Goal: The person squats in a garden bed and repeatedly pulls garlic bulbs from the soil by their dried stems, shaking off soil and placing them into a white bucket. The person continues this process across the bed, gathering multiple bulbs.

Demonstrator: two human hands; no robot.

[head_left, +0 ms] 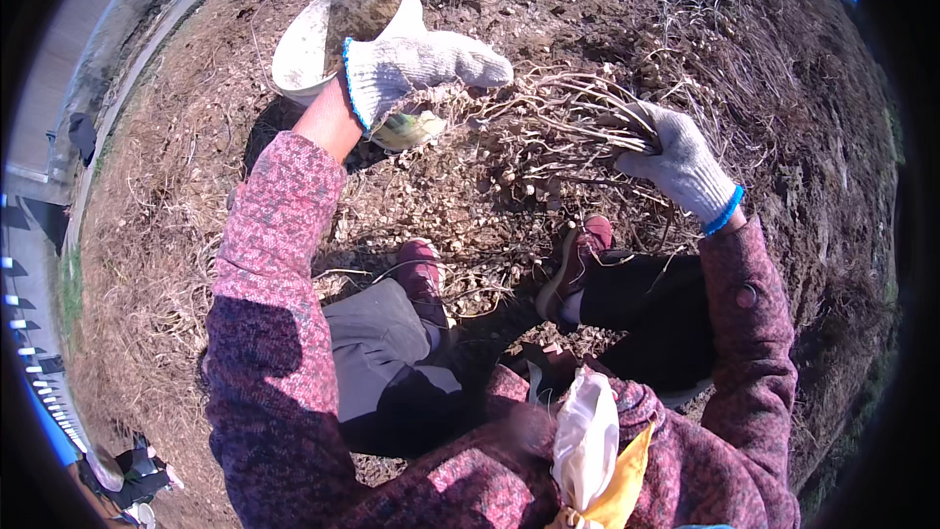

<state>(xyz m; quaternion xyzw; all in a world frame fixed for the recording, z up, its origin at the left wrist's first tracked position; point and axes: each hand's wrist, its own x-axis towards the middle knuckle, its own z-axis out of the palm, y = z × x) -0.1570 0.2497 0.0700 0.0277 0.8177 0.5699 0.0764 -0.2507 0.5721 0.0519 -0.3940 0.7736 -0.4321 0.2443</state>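
My right hand [681, 159], in a pale knit glove with a blue cuff, is closed around a bunch of dry plant stems [587, 103]. The stems reach left into a tangle of thin roots with small pale pods, like peanut plants. At the left end of the tangle is my left hand [431, 67], gloved the same way, its fingers drawn together. What they grip, if anything, is hidden. Just behind my left wrist a whitish bucket [294, 61] leans on the soil, dirt-stained inside. Below the left glove lies a green and pale yellow object [411, 131], partly covered.
Pale pods and dry stalks litter the soil around my maroon shoes [421, 274]. A heap of dry plants [725, 49] spreads along the right. White and yellow cloth [592, 446] hangs at my chest. Far left runs a paved strip; another person [137, 475] is at the lower left.
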